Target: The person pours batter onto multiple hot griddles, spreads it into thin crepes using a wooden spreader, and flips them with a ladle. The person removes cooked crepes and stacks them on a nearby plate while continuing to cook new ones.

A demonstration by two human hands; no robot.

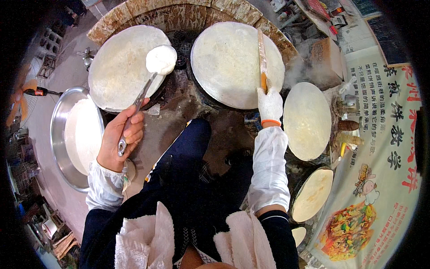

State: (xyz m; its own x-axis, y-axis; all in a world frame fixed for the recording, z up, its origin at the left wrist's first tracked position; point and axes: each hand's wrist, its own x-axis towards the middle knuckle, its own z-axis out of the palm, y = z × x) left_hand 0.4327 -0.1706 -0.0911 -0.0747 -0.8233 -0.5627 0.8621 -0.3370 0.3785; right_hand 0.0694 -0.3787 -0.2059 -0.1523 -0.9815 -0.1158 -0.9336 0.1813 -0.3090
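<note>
My bare left hand point(120, 137) is closed round the handle of a metal ladle point(142, 95). White batter point(161, 59) fills the ladle's bowl, which hangs over the right edge of a round griddle point(121, 67) covered with a pale layer. A white glove covers my right hand point(270, 106), which grips the handle of a long flat spatula point(263, 58). Its blade reaches across the right part of a second round griddle point(228, 62), also covered by a pale layer. Whether the blade touches that layer, I cannot tell.
Left of my left hand stands a wide metal basin point(57, 130) of white batter. More griddles with pale rounds curve down the right side, one with a browned crepe point(313, 195). Bottles and jars point(348, 125) stand beside them, near a printed banner point(380, 148). Steam rises near a cardboard box point(326, 56).
</note>
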